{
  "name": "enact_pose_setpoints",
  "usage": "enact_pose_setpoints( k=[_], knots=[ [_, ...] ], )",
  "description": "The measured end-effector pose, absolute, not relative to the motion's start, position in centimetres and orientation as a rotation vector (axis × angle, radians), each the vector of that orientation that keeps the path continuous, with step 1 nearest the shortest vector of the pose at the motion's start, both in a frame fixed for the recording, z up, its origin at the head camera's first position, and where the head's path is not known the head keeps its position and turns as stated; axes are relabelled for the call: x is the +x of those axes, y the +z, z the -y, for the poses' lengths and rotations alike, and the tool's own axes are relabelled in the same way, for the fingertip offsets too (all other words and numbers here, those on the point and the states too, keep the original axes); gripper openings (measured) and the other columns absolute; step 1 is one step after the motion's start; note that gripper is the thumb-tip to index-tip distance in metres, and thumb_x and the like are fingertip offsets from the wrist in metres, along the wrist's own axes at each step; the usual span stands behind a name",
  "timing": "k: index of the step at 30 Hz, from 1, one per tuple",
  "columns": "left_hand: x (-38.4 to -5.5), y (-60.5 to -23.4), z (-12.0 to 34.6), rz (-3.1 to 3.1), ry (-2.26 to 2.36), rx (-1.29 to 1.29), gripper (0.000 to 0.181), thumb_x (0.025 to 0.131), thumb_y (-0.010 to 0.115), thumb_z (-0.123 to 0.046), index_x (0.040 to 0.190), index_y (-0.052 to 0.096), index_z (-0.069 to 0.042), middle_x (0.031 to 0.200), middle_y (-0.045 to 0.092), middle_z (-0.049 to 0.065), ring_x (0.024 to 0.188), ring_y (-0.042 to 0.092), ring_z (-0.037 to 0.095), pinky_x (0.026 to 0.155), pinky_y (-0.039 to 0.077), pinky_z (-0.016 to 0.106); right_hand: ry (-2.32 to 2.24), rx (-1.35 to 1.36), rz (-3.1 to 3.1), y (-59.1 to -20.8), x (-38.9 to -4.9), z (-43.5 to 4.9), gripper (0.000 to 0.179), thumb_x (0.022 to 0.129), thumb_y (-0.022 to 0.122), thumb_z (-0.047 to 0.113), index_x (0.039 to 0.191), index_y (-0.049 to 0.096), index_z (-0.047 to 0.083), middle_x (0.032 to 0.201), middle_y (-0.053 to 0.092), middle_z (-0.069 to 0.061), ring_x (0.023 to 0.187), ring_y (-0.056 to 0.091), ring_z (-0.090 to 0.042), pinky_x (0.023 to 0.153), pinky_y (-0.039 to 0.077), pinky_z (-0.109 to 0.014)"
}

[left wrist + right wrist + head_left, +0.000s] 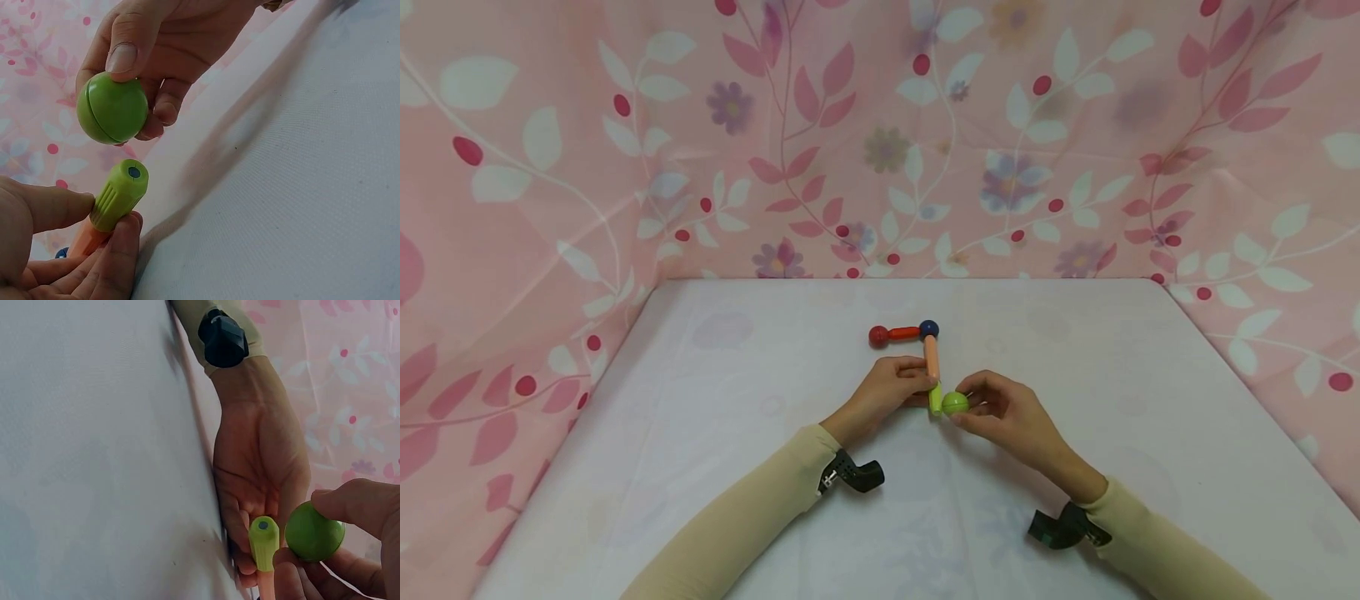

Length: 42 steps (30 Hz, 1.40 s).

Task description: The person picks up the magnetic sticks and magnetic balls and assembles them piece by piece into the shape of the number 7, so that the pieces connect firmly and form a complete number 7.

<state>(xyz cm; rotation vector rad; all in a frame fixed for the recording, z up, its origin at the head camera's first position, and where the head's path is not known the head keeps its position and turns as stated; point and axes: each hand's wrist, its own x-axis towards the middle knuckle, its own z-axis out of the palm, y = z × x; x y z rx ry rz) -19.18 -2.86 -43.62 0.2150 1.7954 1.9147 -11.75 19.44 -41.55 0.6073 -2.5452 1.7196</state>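
On the white table, my left hand pinches a magnetic building rod, yellow-green at its near end and orange beyond. A small dark disc sits in the rod's near end face. My right hand holds a green ball between thumb and fingers. A gap shows between ball and rod end in the left wrist view. At the rod's far end is a dark blue ball. From it a red rod runs left to a red ball, forming a corner.
The white-covered table reaches to a back edge beyond the pieces. A pink floral curtain hangs behind and along both sides. Black wrist cameras are strapped over both beige sleeves.
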Motion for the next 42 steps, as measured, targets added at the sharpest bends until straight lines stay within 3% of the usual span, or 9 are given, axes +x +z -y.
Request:
enact_pose_setpoints(
  k=[9,42],
  knots=[
    [-19.2,-43.8,2.9,-1.791,1.914,0.224,0.040,0.101,0.070,-0.009,0.137,0.061,0.005,0.114,0.073,0.013,0.098,0.071,0.019,0.088,0.058,0.036,1.729,0.671,2.537,-42.2,-11.4,-19.1,0.030,0.087,0.084,0.000,0.111,0.067,0.004,0.106,0.068,-0.008,0.091,0.069,-0.028,0.078,0.059,-0.032],
    [-19.2,-43.7,2.8,-1.770,1.941,0.228,0.039,0.101,0.069,-0.005,0.137,0.059,0.007,0.114,0.073,0.014,0.098,0.071,0.020,0.086,0.059,0.036,1.690,0.694,2.574,-42.7,-11.0,-18.5,0.034,0.085,0.088,0.006,0.111,0.065,0.005,0.102,0.069,-0.005,0.089,0.070,-0.025,0.078,0.059,-0.031]
  ],
)
